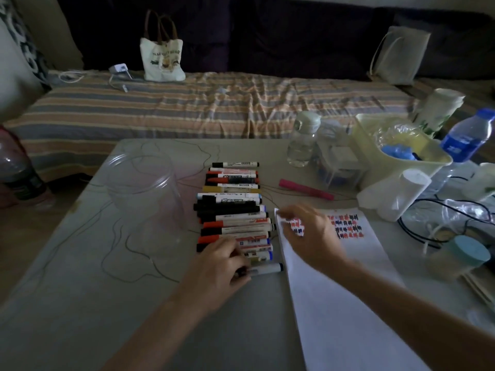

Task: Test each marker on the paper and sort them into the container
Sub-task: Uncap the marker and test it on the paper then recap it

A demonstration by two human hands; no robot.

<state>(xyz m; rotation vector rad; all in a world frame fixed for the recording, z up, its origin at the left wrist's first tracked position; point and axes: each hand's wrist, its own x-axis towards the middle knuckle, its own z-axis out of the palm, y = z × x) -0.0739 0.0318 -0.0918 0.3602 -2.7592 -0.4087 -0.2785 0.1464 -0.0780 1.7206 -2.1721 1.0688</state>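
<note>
From the head camera, a row of markers (pixel 233 210) lies side by side in the middle of the table (pixel 107 290), caps mostly pointing left, with the clear container (pixel 146 188) standing just to their left and seemingly with no marker in it yet. The paper (pixel 334 290) lies just right of the row, its far end already covered in small red, black and blue test marks. The left hand (pixel 225 263) rests on the near end of the row, fingers curled over the nearest marker (pixel 265 269); whether they actually pinch it is hard to tell through the blur. The right hand (pixel 308 231) lies on the upper left corner of the paper with fingers loosely spread, apparently steadying the sheet. This looks like the pick-up for another test: one marker is being chosen while the paper is held down. The next move calls for lifting that marker free of its neighbours, uncapping it, and finding bare paper below the existing marks. A pink marker (pixel 305 189) lies apart, beyond the paper.
</note>
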